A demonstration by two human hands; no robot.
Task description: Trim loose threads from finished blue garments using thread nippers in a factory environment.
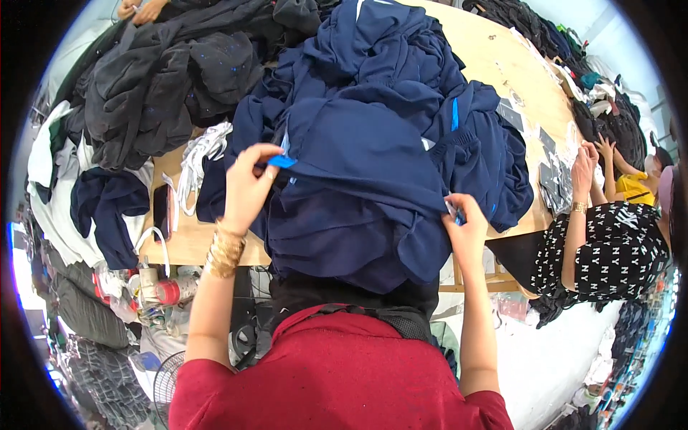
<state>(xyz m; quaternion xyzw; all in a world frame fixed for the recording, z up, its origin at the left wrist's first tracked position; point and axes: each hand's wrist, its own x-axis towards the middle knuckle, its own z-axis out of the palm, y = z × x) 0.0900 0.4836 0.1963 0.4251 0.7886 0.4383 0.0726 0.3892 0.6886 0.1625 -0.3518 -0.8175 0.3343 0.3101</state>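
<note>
A dark navy garment point(365, 143) is spread in front of me, its near part hanging over the table edge toward my lap. My left hand point(249, 179) pinches its edge at the left, beside a bright blue tab point(282, 161). At the other end of the same edge, my right hand point(467, 226) is closed on the cloth with thumb and fingers together. A small pale, shiny bit shows between those fingers, too small to name. Between the two hands the edge runs nearly straight. Beneath and behind lies a heap of more navy garments point(380, 43).
Black garments point(172, 79) are piled at the left, near white cords point(204, 161) and a phone-like dark item point(163, 211). Dark tags point(552, 172) lie on the wooden table point(494, 50) at the right. Another person's hands point(584, 172) work there; more hands point(143, 10) show at the far left.
</note>
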